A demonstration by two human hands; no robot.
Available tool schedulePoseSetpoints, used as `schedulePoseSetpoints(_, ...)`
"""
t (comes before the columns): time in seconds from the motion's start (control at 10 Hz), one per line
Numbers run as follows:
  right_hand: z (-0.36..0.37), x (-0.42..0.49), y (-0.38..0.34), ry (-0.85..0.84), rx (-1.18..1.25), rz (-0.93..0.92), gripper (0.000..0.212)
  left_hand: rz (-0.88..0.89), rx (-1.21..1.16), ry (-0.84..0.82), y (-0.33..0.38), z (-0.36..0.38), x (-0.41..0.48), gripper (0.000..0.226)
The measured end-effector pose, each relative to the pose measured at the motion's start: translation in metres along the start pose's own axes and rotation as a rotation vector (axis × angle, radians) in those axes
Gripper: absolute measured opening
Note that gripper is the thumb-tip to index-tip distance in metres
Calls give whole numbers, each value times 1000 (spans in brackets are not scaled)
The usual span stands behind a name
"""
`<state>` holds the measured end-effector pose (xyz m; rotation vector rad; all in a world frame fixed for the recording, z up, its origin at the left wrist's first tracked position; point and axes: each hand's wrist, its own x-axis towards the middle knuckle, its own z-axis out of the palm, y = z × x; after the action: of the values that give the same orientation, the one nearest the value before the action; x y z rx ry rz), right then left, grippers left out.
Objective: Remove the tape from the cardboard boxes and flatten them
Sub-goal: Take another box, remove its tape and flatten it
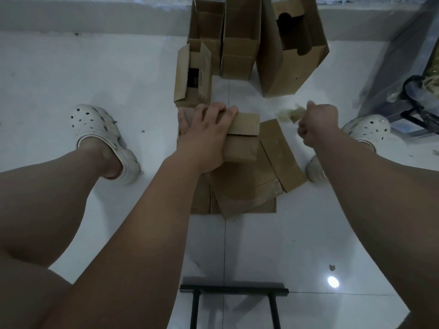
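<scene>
The person wears white perforated clogs [99, 136], limbs bare

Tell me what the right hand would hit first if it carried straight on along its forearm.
Probably the large upright box, near its lower end. The right hand, gripping a wad of tape, points forward and slightly left toward it; depth is hard to judge from this view.

place: we read this as a home room or storage corner
floor: glossy white tiles [118, 74], lamp glare [333, 281] on them
wall: plain pale base [95, 19]
stock: open cardboard boxes [240, 43] standing against it
footwear: white clogs [99, 131], bare legs
furniture: black metal frame [234, 290] near us
</scene>
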<state>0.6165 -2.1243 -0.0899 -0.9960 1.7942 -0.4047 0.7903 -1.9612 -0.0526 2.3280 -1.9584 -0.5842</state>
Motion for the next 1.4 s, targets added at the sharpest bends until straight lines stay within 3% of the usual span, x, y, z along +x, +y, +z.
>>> schedulePoseSetpoints(0.1, 4, -8, -3, -60, 78, 55, 32, -18, -19, 38, 3, 3, 2, 95)
schedulePoseSetpoints(0.2, 12, -21, 6, -164, 175, 174, 53, -45, -29, 34, 8, 10, 4, 97)
schedulePoseSetpoints(0.3, 13, -31, 16, -343, 304, 244, 45, -71, -4, -32, 11, 21, 0, 98)
schedulePoseSetpoints(0.4, 15, -31, 29, -324, 362, 164, 21, -120, 10, -46, 12, 34, -1, 99)
schedulePoseSetpoints(0.5, 20, -40, 34, -233, 204, 55, 20, -146, -40, -76, 18, 49, -4, 106)
schedulePoseSetpoints(0.6, 30, -49, 30, -206, 23, -68, 38, -192, -240, 67, 29, 60, -7, 85)
schedulePoseSetpoints(0.7, 37, -61, 19, -296, -138, -147, 53, -411, -703, 324, 39, 59, -5, 47)
schedulePoseSetpoints(0.8, 43, -68, 18, -383, -146, -219, 45, -609, -966, 406, 41, 48, -2, 36)
schedulePoseSetpoints(0.9, 45, -74, 22, -467, -206, -375, 31, -659, -1133, 411, 34, 39, 7, 24)
schedulePoseSetpoints(1.0, 44, -75, 22, -540, -200, -407, 33, -647, -1323, 380, 33, 30, 13, 17)
schedulePoseSetpoints(1.2, 42, -79, 24, -539, 42, -258, 20, -633, -1299, 342, 32, 34, 12, 19)
schedulePoseSetpoints(1.4, 43, -78, 25, -464, 53, -152, 16, -551, -1260, 209, 30, 39, 11, 21)
